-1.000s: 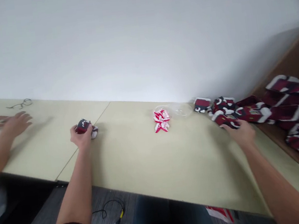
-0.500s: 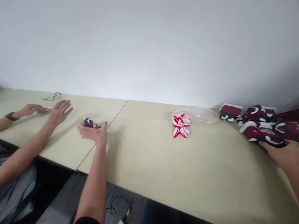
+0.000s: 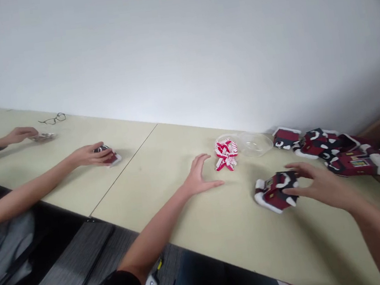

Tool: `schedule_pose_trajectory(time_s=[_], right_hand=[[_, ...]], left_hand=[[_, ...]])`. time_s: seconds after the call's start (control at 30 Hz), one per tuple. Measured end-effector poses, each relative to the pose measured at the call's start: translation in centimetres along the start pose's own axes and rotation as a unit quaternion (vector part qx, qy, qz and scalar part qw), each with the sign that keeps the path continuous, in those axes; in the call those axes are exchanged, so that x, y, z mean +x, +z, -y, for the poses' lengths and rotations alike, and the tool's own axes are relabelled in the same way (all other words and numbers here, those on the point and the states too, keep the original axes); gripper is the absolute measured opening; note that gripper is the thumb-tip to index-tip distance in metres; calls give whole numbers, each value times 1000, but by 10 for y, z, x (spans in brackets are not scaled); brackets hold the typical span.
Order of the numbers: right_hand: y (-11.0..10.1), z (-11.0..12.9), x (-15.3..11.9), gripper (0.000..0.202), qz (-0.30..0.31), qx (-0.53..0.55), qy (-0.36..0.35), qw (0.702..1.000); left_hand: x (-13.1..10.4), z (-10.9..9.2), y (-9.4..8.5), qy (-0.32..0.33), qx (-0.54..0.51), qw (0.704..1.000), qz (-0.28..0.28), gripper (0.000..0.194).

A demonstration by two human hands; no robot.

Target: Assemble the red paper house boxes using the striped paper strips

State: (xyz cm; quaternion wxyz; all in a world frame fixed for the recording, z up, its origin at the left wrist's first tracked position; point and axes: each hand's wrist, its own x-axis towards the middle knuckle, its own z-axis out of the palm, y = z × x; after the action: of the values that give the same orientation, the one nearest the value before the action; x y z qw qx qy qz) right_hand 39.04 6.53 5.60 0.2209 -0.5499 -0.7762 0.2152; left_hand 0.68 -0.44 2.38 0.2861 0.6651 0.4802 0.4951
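My right hand (image 3: pixel 315 185) grips a small dark red toy house (image 3: pixel 276 192) with a black-and-white roof, held over the table in front of me. My left hand (image 3: pixel 199 178) reaches over the table with thumb and fingers spread, holding nothing. Just beyond its fingertips lies a small pile of red-and-white striped pieces (image 3: pixel 226 155), partly in a clear plastic dish. Several more such houses (image 3: pixel 321 142) are heaped at the right, against the wall.
A clear plastic lid (image 3: pixel 255 143) lies by the striped pieces. At the left, a co-worker's hand (image 3: pixel 91 155) holds another house (image 3: pixel 108 155), and the other hand touches a small clear packet (image 3: pixel 44 137). Glasses (image 3: pixel 53 119) rest behind. A seam crosses the table (image 3: pixel 165 164).
My left hand has moved right, leaving a house that the co-worker now holds. My right hand has brought a house left from the heap.
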Motion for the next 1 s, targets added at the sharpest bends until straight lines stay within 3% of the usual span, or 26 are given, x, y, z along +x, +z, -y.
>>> schedule_pose_trajectory(time_s=[0.17, 0.23, 0.33, 0.47, 0.6, 0.7, 0.83, 0.9, 1.0], right_hand=[[43, 92, 1, 66, 127, 68, -214, 966], [58, 122, 4, 64, 164, 109, -259, 946], [77, 146, 12, 62, 207, 171, -272, 924], [99, 144, 21, 59, 196, 261, -247, 913], [113, 119, 28, 57, 116, 261, -195, 938], [118, 96, 38, 48, 72, 201, -146, 966], [121, 74, 54, 30, 25, 86, -102, 991], [123, 73, 61, 24, 20, 15, -105, 994], [128, 83, 68, 26, 26, -107, -145, 983]], left_hand=[[-13, -2, -1, 1, -111, 984, 140, 105], [-13, 0, -3, 2, -144, 973, 180, 110], [-11, 8, -4, -11, -186, 964, 190, 110], [-8, 19, -8, -41, -211, 965, 152, 93], [-4, 22, -22, -73, -127, 987, 62, 80], [0, 26, -33, -112, -66, 991, -37, 73], [3, 32, -44, -158, -34, 972, -170, 72], [3, 34, -48, -168, -42, 966, -194, 79], [2, 35, -55, -160, -51, 968, -185, 85]])
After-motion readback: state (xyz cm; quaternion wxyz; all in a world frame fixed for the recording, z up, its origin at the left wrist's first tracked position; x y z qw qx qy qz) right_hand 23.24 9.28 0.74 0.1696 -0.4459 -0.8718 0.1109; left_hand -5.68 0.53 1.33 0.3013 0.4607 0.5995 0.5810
